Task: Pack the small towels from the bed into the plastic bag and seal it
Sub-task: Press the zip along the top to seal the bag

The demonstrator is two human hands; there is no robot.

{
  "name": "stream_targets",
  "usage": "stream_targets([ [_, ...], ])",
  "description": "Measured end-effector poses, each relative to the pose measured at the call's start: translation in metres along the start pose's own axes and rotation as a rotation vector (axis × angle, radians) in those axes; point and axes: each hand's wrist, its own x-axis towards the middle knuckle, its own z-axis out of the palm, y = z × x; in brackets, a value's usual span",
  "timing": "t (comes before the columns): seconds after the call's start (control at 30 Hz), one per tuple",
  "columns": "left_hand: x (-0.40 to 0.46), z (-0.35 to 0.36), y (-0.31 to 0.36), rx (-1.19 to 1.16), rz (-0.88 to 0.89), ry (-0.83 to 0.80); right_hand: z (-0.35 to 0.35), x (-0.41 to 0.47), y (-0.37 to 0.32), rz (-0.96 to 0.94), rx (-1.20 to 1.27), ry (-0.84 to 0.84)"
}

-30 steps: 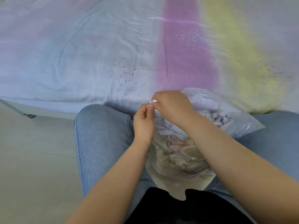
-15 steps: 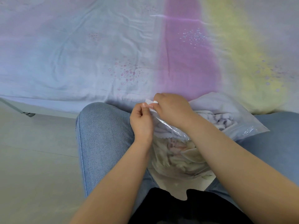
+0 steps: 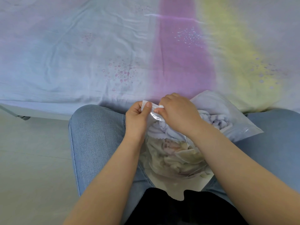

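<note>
Shifted slightly apart since a moment ago: left hand (image 3: 137,118) and right hand (image 3: 177,113), now with a short stretch of the bag's top edge pulled taut between them. Left grip closed on the plastic bag (image 3: 240,127), thumb and fingers pinching its left top corner. Right grip also closed on the bag, fingertips pinching the seal strip just beside the left thumb. Bag resting on the lap between the jeans-clad knees (image 3: 95,132), at the near edge of the bed (image 3: 81,54). Small towels (image 3: 172,153) bunched inside, pale lilac toward the top, cream and pink lower down. Grey floor (image 3: 32,151) at left.
</note>
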Motion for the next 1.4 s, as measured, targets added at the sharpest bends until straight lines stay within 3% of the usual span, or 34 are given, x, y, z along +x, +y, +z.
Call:
stream_targets([
  [0.37,0.016,-0.011,-0.004,-0.025,-0.040,0.419,-0.001,-0.024,0.004,-0.043,-0.077,-0.090],
  [0.47,0.011,-0.009,0.000,0.151,0.062,0.451,-0.004,-0.032,0.008,-0.046,-0.099,-0.104],
  [0.53,0.006,-0.009,0.011,0.377,0.382,0.414,-0.005,-0.031,0.012,-0.023,-0.124,-0.112],
  [0.57,0.006,-0.011,0.015,0.521,0.589,0.321,-0.006,-0.030,0.015,-0.008,-0.128,-0.114],
  [0.6,0.006,-0.011,0.017,0.658,0.757,0.170,-0.006,-0.028,0.017,0.005,-0.130,-0.113],
  [0.67,0.004,-0.008,0.012,0.878,0.899,-0.160,-0.006,-0.025,0.022,0.009,-0.145,-0.102],
  [0.73,-0.003,-0.002,0.002,0.966,0.854,-0.312,-0.008,-0.024,0.025,0.004,-0.150,-0.131],
  [1.0,-0.004,0.007,-0.003,0.938,0.815,-0.281,-0.015,-0.026,0.025,0.061,0.030,-0.226],
  [1.2,-0.004,0.009,0.000,1.132,0.883,-0.079,-0.018,-0.026,0.027,0.161,0.080,-0.240],
  [1.4,0.011,0.001,0.000,1.212,0.714,0.124,-0.022,-0.036,0.038,0.168,0.053,-0.297],
])
